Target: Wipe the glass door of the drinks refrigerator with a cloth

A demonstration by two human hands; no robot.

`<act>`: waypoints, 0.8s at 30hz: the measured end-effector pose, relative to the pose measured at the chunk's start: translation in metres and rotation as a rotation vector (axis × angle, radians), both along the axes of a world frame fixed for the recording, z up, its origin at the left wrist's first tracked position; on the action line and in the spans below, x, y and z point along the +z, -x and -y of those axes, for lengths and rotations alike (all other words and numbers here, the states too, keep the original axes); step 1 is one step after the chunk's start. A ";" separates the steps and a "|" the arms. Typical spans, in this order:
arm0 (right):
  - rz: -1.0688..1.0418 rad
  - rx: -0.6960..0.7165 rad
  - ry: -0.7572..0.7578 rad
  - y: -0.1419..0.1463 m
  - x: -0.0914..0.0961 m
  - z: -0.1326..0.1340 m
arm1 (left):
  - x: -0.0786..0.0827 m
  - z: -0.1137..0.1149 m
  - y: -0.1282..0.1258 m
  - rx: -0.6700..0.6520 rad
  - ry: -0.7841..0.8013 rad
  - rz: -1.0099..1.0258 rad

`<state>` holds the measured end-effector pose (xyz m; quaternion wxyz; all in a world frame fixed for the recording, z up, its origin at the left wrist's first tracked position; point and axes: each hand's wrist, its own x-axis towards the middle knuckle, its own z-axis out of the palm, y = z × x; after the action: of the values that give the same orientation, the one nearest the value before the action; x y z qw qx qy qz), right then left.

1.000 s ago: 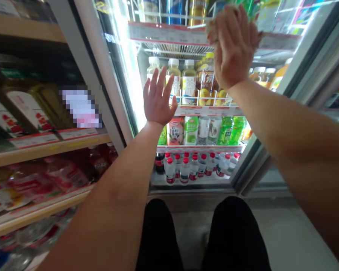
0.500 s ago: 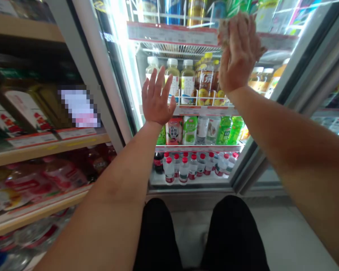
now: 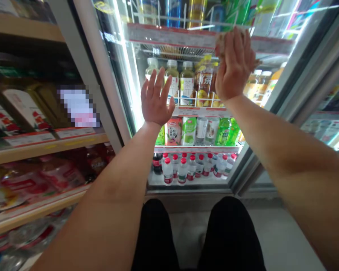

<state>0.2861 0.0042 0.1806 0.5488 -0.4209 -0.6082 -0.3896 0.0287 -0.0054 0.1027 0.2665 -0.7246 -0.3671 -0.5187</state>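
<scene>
My left hand (image 3: pixel 157 99) lies against the glass door (image 3: pixel 135 116) of a lit drinks fridge, fingers spread and nothing in it. Higher and to the right, my right hand (image 3: pixel 233 69) presses a crumpled, light brownish cloth (image 3: pixel 220 43) to the same glass. Most of the cloth is hidden under the palm and fingers. Behind the glass, between the two hands, stand white-capped tea bottles (image 3: pixel 187 82) and yellow-capped bottles (image 3: pixel 205 81) on a wire-fronted shelf.
Lower fridge shelves carry drink cartons (image 3: pixel 173 131), green bottles (image 3: pixel 223 131) and several red-capped water bottles (image 3: pixel 182 171). A wooden shelf (image 3: pixel 45 148) with bottles stands close on the left. The metal door frame (image 3: pixel 260 150) runs along the right. My knees (image 3: pixel 155 226) are below.
My right hand has moved down and slightly left on the glass with the cloth. My left hand has stayed in nearly the same place.
</scene>
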 end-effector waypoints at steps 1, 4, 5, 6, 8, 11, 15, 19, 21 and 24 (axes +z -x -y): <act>0.116 0.022 0.025 -0.002 -0.003 0.001 | 0.000 0.000 0.000 -0.004 0.009 0.003; 0.591 0.118 0.193 -0.015 -0.012 0.010 | 0.001 0.002 0.000 -0.025 0.035 0.012; 0.682 0.141 0.242 -0.021 -0.015 0.012 | 0.001 0.002 0.000 -0.036 0.044 0.016; 0.702 0.152 0.267 -0.026 -0.018 0.012 | 0.001 0.002 -0.001 -0.047 0.052 0.021; 0.522 0.135 0.218 -0.034 -0.022 0.006 | 0.001 0.003 -0.001 -0.059 0.059 0.027; -0.038 0.080 -0.037 -0.038 -0.026 -0.012 | 0.001 0.002 -0.001 -0.046 0.043 0.023; 0.002 0.059 -0.049 -0.036 -0.034 -0.012 | 0.001 0.000 0.000 0.013 -0.002 -0.001; 0.437 0.084 0.224 -0.043 -0.044 0.012 | 0.001 0.001 -0.001 0.007 -0.015 -0.005; 0.393 0.047 0.173 -0.051 -0.050 0.013 | 0.001 0.001 -0.001 -0.009 -0.013 0.000; 0.038 -0.033 -0.032 -0.064 -0.057 -0.005 | 0.001 0.000 -0.001 -0.010 -0.015 0.004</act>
<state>0.3504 0.0088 0.1232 0.5374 -0.4144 -0.6053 -0.4161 0.0297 -0.0056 0.1041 0.2687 -0.7235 -0.3602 -0.5241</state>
